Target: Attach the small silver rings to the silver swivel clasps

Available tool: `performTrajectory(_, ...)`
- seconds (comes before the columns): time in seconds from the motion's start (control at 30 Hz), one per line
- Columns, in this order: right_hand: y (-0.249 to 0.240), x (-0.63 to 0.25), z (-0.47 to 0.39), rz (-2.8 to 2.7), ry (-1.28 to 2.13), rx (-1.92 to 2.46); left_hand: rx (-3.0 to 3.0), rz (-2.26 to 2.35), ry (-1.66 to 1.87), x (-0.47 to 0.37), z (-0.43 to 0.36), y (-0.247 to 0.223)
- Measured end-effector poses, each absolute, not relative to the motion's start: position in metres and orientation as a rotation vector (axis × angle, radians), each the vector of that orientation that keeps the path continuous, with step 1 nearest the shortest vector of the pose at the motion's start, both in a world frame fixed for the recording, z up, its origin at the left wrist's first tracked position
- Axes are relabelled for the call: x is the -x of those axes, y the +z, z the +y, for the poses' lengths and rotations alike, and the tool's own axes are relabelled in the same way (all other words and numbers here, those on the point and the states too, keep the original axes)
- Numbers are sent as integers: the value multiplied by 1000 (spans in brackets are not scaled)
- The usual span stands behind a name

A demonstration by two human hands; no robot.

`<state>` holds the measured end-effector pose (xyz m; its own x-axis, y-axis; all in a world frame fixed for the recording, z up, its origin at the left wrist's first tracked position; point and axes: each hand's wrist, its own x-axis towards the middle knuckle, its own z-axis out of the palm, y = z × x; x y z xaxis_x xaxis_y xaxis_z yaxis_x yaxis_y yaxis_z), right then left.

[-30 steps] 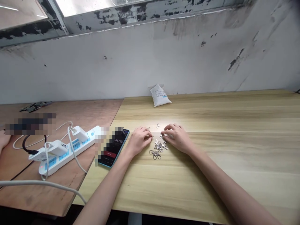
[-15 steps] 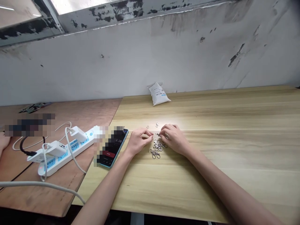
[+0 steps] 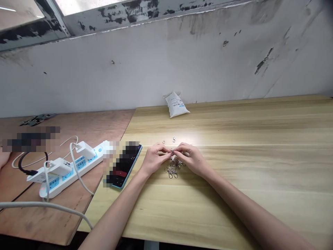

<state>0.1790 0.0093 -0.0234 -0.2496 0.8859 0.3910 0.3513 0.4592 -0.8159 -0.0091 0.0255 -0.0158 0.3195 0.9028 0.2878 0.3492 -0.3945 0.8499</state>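
Note:
My left hand (image 3: 155, 158) is closed in a pinch at the fingertips; what it pinches is too small to make out. Facing it, my right hand (image 3: 191, 158) pinches a small metal snap hook (image 3: 171, 150), whose end shows between the two hands. The fingertips of both hands nearly meet there. Just below them lies a pile of silver snap hooks (image 3: 177, 163), with several more hooks (image 3: 171, 172) in front. Beyond my fingers rest a single snap hook (image 3: 174, 139) and a small metal ring (image 3: 163, 142).
A phone (image 3: 126, 168) with a lit screen lies left of my left hand. Farther left, a white power strip (image 3: 75, 170) with chargers and cables sits on a brownish table (image 3: 109, 121). A white plastic packet (image 3: 177, 105) stands near the wall. Another person's hand shows at the left edge.
My hands have come together, and the snap hook in my right hand has moved left to my left fingertips. The view has shifted slightly.

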Motion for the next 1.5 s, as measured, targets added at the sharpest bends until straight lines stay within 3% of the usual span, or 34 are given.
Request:
performTrajectory(0.73, -24, -182, 9, -1655, 941, 1081, -1757, 1128, 967, 9, 27, -17)
performTrajectory(1.2, -23, -189, 12, -1746, 770, 1107, -1753, 1131, 925, 9, 25, -15)
performTrajectory(1.5, -22, -192, 9, -1932, 470, 1110, -1836, 1143, 931, 9, 25, -13)
